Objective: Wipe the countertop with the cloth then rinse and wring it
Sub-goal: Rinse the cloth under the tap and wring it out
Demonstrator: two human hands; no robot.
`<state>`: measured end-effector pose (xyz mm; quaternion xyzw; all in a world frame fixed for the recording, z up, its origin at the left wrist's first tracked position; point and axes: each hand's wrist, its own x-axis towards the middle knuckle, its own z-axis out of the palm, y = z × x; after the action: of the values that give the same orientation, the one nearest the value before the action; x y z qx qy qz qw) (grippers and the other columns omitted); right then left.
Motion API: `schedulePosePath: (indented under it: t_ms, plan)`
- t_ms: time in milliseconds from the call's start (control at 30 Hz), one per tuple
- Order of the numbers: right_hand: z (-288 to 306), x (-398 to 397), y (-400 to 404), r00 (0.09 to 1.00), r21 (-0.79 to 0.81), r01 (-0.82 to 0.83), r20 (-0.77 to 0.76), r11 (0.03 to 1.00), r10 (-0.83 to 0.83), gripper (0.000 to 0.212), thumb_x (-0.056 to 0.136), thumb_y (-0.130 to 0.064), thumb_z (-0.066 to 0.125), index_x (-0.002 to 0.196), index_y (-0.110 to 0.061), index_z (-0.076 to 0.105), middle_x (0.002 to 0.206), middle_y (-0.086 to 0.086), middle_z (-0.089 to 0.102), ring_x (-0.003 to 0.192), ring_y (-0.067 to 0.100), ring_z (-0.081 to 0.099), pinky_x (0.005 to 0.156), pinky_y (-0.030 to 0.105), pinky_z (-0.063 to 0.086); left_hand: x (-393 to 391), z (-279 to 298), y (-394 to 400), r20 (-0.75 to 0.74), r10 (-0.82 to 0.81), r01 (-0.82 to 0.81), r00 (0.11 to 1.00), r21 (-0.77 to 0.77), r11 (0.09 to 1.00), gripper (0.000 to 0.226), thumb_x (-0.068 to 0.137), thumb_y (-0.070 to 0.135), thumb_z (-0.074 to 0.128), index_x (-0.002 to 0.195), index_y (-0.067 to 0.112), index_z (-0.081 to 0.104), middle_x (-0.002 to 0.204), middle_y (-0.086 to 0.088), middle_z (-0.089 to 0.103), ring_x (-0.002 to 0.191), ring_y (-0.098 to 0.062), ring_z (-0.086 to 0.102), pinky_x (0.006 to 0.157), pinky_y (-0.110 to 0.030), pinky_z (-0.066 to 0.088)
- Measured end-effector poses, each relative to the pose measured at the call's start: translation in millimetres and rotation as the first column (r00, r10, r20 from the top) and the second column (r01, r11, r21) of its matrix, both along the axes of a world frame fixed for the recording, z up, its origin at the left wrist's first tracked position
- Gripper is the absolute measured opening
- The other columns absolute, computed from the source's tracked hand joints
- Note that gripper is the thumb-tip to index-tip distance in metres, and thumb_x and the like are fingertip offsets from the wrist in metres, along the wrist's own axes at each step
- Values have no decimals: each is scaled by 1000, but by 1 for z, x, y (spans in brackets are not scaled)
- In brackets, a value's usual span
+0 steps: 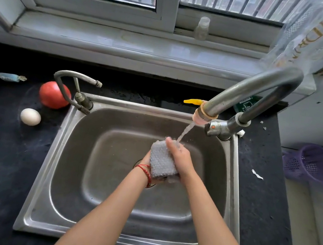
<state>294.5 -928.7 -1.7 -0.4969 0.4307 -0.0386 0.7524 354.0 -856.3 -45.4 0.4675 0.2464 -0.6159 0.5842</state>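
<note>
A pale grey, bumpy cloth [162, 160] is bunched between both my hands over the middle of the steel sink [54, 170]. My left hand [145, 161] grips it from the left and below, mostly hidden behind the cloth, with a red string on the wrist. From the right, my right hand [181, 156] wraps the cloth with its fingers over the top. Water streams from the tall curved tap [251, 88] onto the cloth and my right fingers. The black countertop [2, 154] surrounds the sink.
Left of the sink lie a red tomato [53, 95], a white egg [30, 117] and a wrapped sweet [7, 76]. A small second tap [76, 84] stands at the sink's back left corner. A purple basket [311, 163] sits at the right. A small bottle [202, 28] stands on the windowsill.
</note>
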Motion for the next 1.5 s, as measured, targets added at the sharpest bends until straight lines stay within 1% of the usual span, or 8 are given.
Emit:
schedulePosePath:
  t_ms: [167,300,400,567,800,967,1233,1500]
  plan:
    - [-9,-1,7,931,-658,-227,-362,719,-38,49,83,-54,51,79,-6,54,84,17,68,83,35,61,72,40,48,-2,1,-16,84,68,-69,994,17,997,47,96,32,37,61,15,64,45,4,64,48,-10,62,52,-23,52]
    - [-20,-7,-14,776,-666,-529,-631,526,-19,51,92,-52,34,103,-5,52,104,26,64,100,43,58,78,44,46,-5,5,-16,58,69,-70,996,17,997,29,93,33,47,89,10,64,73,-2,73,70,-14,67,73,-26,56]
    - [-24,-6,-22,840,-646,-405,-543,648,-17,47,88,-52,41,89,-7,55,96,22,65,94,39,58,74,39,43,1,4,-15,46,105,-104,993,-7,995,58,89,51,44,122,5,56,119,-13,64,107,-27,62,98,-40,48]
    - [-25,-9,-34,958,-159,90,-256,983,-129,25,81,-31,66,70,-10,61,70,6,63,70,17,60,67,21,50,24,15,2,29,160,-154,987,-148,977,55,93,48,36,105,2,62,95,-18,70,78,-28,70,65,-37,61]
    - [-39,-29,-27,926,-274,-180,-370,945,69,48,84,-16,61,129,-6,46,135,14,50,124,27,48,100,32,39,27,20,8,153,147,-132,977,-107,985,19,85,-7,38,86,-3,56,72,-14,67,52,-19,68,51,-23,58]
    - [-29,-28,-12,854,-382,-157,-516,911,-70,39,89,-40,49,80,-7,67,90,15,68,88,30,61,79,33,45,12,31,-5,273,179,-130,945,-188,973,19,86,-12,41,89,3,52,81,-16,58,61,-23,66,58,-31,57]
    - [-21,-15,-10,928,285,193,-364,939,-80,29,81,-34,64,63,-12,56,43,-2,58,43,10,50,37,15,37,6,36,13,418,118,-22,901,-227,974,30,74,-16,52,93,8,52,88,-13,62,73,-25,64,61,-34,56]
    - [-14,7,-14,966,-96,195,-153,976,-208,23,85,-7,52,64,-6,62,68,6,60,70,19,55,61,28,44,-13,18,29,446,-22,-12,895,72,997,28,77,-16,56,79,12,51,73,-7,61,59,-17,61,52,-27,53]
